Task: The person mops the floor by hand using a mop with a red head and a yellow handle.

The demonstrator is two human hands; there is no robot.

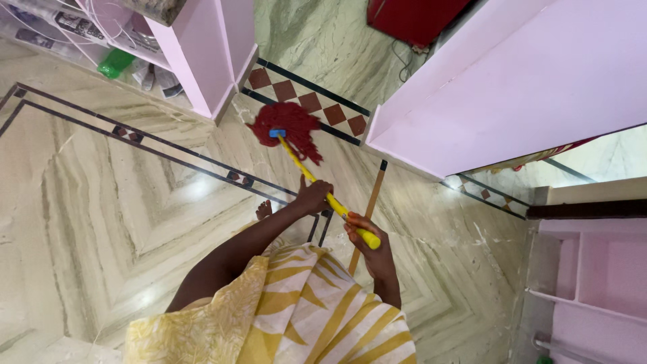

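- Two hands on one tool: my left hand [314,196] is closed around the yellow mop handle [317,182] partway along its length, near the middle of the frame.
- My right hand [367,246] is wrapped around the top end of the same handle, just right of centre and lower in the frame.
- The handle slants from lower right up to upper left, ending at a blue socket [277,133].
- The red mop head [288,127] lies spread on the marble floor [108,202], above centre, touching the edge of the red-and-white checkered tile border [317,104].
- A thin wooden stick [369,209] with a dark tip stands just right of the handle, running nearly parallel behind my right hand.
- Pink cabinet corner [209,54] sits upper left; a pink wall [512,87] fills the upper right.
- My bare toes [264,210] show beside my left forearm.
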